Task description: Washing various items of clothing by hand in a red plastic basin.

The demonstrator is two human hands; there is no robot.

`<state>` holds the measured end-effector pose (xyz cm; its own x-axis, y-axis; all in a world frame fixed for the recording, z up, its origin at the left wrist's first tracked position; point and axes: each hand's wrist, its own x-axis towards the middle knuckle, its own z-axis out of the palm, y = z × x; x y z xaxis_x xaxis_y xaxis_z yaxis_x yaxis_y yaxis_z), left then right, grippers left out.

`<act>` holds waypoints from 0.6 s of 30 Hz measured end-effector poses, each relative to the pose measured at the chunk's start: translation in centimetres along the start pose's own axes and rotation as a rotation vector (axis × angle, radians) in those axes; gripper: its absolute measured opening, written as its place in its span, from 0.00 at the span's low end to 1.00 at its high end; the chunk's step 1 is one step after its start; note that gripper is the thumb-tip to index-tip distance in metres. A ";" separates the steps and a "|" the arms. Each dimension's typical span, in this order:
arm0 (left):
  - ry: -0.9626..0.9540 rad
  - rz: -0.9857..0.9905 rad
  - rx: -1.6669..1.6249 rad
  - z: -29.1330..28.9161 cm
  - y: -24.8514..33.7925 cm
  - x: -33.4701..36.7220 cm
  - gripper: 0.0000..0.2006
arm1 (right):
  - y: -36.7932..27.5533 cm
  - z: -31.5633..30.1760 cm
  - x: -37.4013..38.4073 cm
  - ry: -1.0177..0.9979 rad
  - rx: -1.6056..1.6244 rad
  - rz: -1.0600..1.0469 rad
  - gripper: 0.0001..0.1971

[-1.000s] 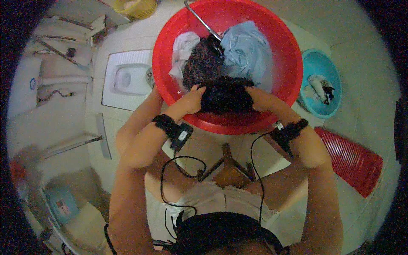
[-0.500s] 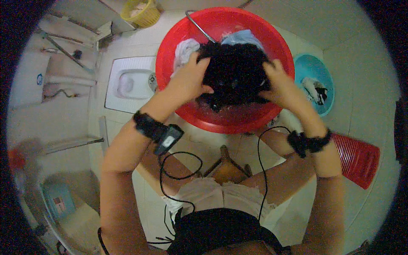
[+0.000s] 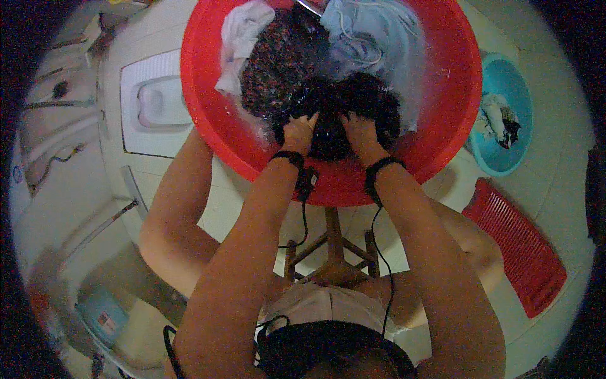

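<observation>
A large red basin (image 3: 464, 95) in front of me holds wet clothes. My left hand (image 3: 300, 134) and my right hand (image 3: 365, 138) are side by side at its near edge, both closed on a black fluffy-looking garment (image 3: 371, 95). Some fingertips are sunk in the dark cloth and hidden. Beyond my left hand lies a dark, reddish-speckled cloth (image 3: 268, 79), with a white cloth (image 3: 243, 31) along the basin's left side. A light blue garment (image 3: 404, 38) with a white cord is spread at the far right of the basin.
To the right stand a turquoise basin (image 3: 499, 165) with white and black cloth in it and a red ridged washboard (image 3: 521, 246). A squat toilet (image 3: 154, 104) is set in the floor at left. A wooden stool (image 3: 334, 249) is under me. Black cables run from my wrist straps.
My hands have come closer together and toward me, bringing the black garment down to the basin's near side. The speckled cloth and more of the light blue garment now show. The view has shifted.
</observation>
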<state>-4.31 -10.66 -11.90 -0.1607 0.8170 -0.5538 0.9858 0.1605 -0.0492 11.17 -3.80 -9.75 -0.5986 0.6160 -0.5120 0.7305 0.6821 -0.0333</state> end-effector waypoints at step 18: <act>-0.208 0.171 -0.572 -4.0 -2.7 -3.7 0.24 | 1.2 2.1 -1.7 -0.212 0.577 -0.038 0.28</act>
<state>-6.57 -11.91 -6.36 0.0662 0.7417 -0.6675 0.8054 0.3551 0.4745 13.76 -4.87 -10.73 -0.5928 0.4630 -0.6590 0.8054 0.3424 -0.4839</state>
